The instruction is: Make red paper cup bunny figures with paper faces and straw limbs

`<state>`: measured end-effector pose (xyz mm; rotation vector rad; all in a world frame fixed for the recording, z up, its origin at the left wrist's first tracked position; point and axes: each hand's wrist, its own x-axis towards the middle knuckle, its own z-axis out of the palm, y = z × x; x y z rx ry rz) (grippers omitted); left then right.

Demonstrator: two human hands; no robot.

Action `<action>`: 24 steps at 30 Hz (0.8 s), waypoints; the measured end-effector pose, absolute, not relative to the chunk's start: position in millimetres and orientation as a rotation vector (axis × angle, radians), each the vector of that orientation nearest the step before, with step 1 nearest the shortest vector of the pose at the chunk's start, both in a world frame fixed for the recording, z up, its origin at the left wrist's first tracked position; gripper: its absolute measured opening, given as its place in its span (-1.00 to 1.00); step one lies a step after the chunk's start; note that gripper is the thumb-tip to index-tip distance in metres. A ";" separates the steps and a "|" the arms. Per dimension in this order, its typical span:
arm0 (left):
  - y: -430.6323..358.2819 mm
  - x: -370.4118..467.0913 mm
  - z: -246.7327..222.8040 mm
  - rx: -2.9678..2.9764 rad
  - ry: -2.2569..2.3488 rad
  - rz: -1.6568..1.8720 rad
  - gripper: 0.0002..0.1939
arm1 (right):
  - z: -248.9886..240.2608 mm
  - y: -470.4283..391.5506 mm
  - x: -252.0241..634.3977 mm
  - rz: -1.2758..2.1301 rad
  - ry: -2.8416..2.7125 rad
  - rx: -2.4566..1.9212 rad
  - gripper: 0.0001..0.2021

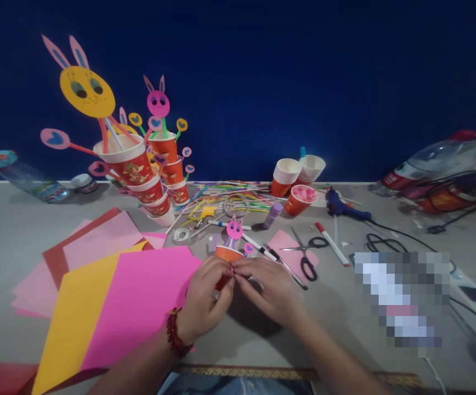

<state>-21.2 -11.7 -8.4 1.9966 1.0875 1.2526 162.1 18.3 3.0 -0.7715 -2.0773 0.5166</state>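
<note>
Cup (228, 253): orange, pale rim | bunny face (234, 230): pink (long-eared) | hands (210, 293): pinched narrow against cup

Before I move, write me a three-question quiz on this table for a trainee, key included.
1. True or false: the scissors lie with their blades closed.
2. The left hand and right hand are both nearest to: A) the glue gun; B) the small rabbit cup; C) the glue stick.
3. Fill in the blank: the bracelet is on the ____ wrist.

Key: 1 false; 2 B; 3 left.
</note>
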 end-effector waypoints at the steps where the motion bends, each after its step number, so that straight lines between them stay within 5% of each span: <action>1: -11.8 -21.0 -8.0 1.995 1.085 1.254 -0.87 | 2.5 18.3 162.1 0.497 -2.086 -0.766 -0.88; 24: -10.4 -21.6 -11.8 2.055 1.055 1.234 -0.86 | 5.0 19.2 164.2 0.535 -2.100 -0.751 -0.88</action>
